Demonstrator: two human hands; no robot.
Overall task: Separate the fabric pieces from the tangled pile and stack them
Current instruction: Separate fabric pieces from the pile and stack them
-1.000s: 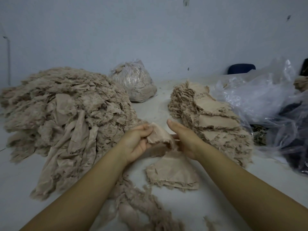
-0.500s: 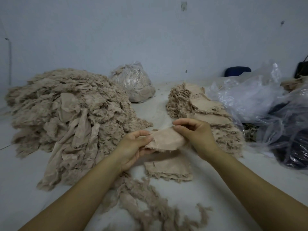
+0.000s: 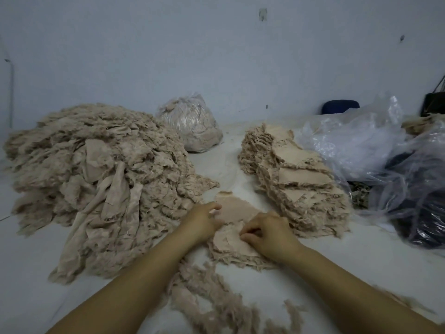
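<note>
Head view gave me the fabric piece (image 3: 237, 209) lying flat on the small stack (image 3: 232, 247), which sat on the white table (image 3: 349, 266) in front of the person. I watched the left hand (image 3: 201, 219) rest on the piece's left edge with its fingers fairly straight, pressing rather than gripping. The right hand (image 3: 271, 233) lay on the near right part of that stack with its fingers curled inward against the cloth; I could not tell whether they pinched a layer or only pushed on it.

Left of the small stack rose the tangled pile (image 3: 96, 177), a broad heap of frayed beige scraps with longer strips hanging down its front. Right of the small stack, just beside the right hand, stood the tall stack (image 3: 293, 179) of sorted pieces, leaning in a slanted row toward the wall. Nearer to the camera than the small stack, loose frayed shreds (image 3: 212, 300) trailed across the table between the two forearms.

Behind the small stack, near the wall, sat a tied clear bag of scraps (image 3: 192, 124). Beyond the tall stack lay crumpled clear plastic bags (image 3: 356, 145), one holding dark material (image 3: 423, 213).
</note>
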